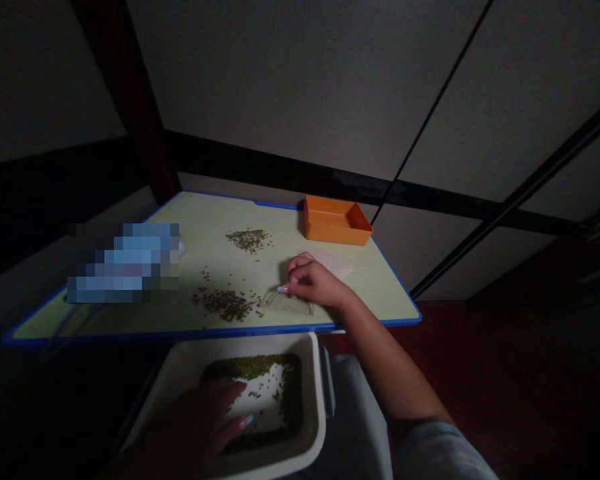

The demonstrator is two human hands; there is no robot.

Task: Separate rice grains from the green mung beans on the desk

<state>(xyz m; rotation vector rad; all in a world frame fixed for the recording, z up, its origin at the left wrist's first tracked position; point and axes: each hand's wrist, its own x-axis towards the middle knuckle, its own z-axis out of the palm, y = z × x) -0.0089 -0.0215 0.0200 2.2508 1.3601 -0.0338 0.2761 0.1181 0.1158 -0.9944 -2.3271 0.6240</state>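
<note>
My right hand rests on the pale table, its fingers curled in a pinch on a small clear plastic bag. Left of the bag lies a loose pile of small green beans; a smaller pile of beans lies further back. My left hand lies low in front, fingers stretched flat inside a white tray that holds more green beans. The room is dim.
An orange box stands at the table's far edge. A flat white sheet lies behind my right hand. A blurred-out blue patch covers the table's left part. Dark beams and a pale wall rise behind. My lap is under the tray.
</note>
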